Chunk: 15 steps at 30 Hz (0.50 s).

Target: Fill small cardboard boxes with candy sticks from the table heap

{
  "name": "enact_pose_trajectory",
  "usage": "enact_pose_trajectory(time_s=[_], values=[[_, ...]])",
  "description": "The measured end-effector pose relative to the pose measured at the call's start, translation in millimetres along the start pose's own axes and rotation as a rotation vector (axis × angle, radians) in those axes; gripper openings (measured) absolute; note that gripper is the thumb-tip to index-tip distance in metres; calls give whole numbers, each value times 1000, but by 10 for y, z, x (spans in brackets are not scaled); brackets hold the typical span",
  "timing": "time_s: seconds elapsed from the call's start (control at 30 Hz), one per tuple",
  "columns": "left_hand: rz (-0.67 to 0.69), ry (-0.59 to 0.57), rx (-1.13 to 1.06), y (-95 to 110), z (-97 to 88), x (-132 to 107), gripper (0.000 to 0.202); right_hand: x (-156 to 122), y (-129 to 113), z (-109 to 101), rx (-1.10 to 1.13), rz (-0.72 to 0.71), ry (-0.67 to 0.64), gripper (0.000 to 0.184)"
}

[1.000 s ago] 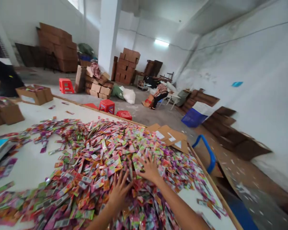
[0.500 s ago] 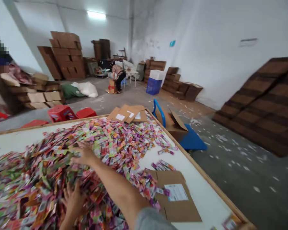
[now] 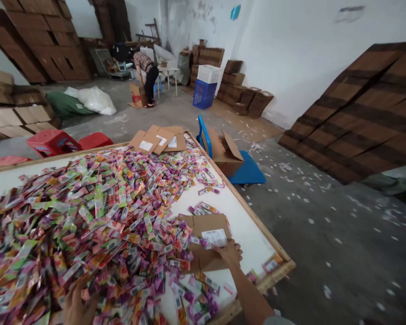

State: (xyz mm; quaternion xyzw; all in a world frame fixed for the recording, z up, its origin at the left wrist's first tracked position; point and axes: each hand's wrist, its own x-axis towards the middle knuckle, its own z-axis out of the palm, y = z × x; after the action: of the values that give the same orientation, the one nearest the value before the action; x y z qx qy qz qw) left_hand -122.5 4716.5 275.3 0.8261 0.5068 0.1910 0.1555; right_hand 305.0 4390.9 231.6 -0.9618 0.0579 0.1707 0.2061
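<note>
A large heap of small colourful printed packets (image 3: 98, 203) covers much of the white tabletop. At the bottom of the view, my left hand (image 3: 79, 304) lies against the near side of the heap, its fingers apart and partly cut off by the frame. My right hand (image 3: 230, 253) is at the right edge of a flattened cardboard box (image 3: 206, 223) with a white label. Its thumb lies on the cardboard and its fingers curl at the edge; their tips are hard to see. Some packets lie over the cardboard's left side.
A wooden rim (image 3: 253, 216) borders the table. More labelled cardboard pieces (image 3: 155, 139) lie at the far corner. Beyond stand a blue chair (image 3: 248, 169) bearing an open carton (image 3: 225, 155), and red stools (image 3: 54, 142). A person (image 3: 147, 72) bends over a box farther back.
My right hand has left the heap and moved right to the flattened cardboard box. My left hand has come nearer the bottom edge. The view has turned right and down.
</note>
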Motion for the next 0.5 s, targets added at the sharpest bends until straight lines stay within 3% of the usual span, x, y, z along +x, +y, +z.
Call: enact_pose_trajectory(time_s=[0.1,0.17,0.2,0.27,0.37,0.43,0.5], values=[[-1,-37,-5,275,75,-59,57,120,-79,-89,-62,57,-86,66],[-67,-47,7,399,59,-87,60,205,-162,-307,-56,4,-149,45],[-117,-38,6,450,38,-100,62,238,-200,-483,-39,-60,-167,35],[-195,16,-9,570,-4,-120,64,243,-286,-957,12,-225,-126,31],[-221,53,-157,920,-27,-122,67,12,-472,-1788,122,-494,78,39],[-283,-87,-403,1293,-33,-97,72,-278,-598,-2206,208,-654,131,46],[-394,-227,-691,1700,-76,-26,80,-574,-672,-2362,315,-757,104,46]])
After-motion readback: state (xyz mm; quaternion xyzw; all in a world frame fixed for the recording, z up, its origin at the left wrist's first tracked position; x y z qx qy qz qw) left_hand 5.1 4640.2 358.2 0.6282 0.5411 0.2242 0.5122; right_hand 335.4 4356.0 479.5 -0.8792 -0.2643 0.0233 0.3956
